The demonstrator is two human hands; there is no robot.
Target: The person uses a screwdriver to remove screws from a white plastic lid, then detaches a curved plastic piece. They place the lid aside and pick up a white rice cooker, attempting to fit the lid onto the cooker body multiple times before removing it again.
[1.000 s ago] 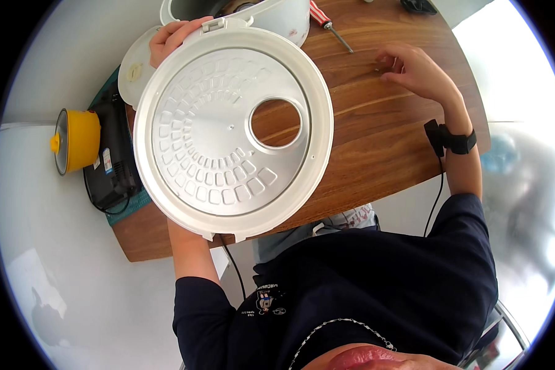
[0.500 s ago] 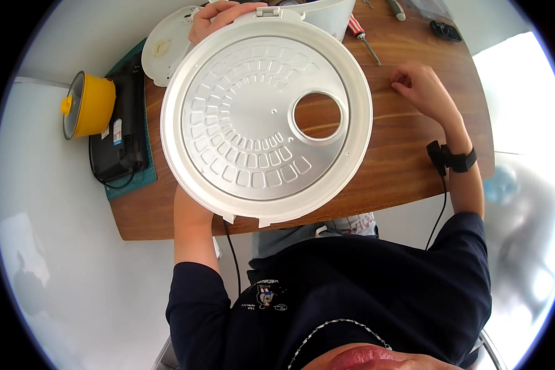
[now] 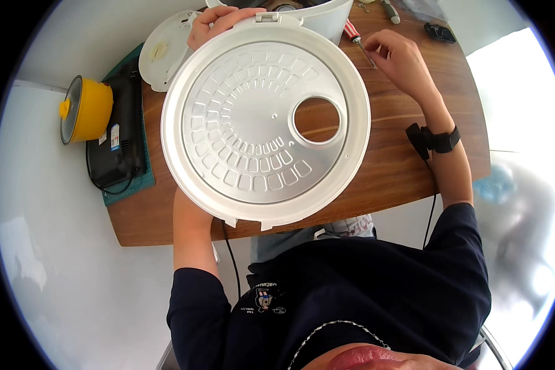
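Observation:
My left hand (image 3: 219,26) is closed on the upper left rim of a round lid (image 3: 228,135), its forearm passing behind it. The lid has a white plastic rim with clips and a silver metal plate, embossed with rings of small rectangles. A round hole on its right side shows the wood behind. My right hand (image 3: 396,57) hovers at the shaft of a screwdriver (image 3: 351,29) with a red and white handle. Its fingers are bent, thumb and forefinger apart beside the shaft; whether they touch it is unclear.
Behind the lid stands a white appliance body (image 3: 330,21); left of it lies a white plastic cover (image 3: 163,55). A yellow pot (image 3: 92,111) and a black case (image 3: 117,151) sit on a green mat (image 3: 147,180). A grey-handled tool (image 3: 390,11) and a black object (image 3: 439,32) lie far right.
My right hand has moved away from me and left, from the bare wood to the screwdriver's shaft, its fingers loosening. The lid stays in my left hand, almost still.

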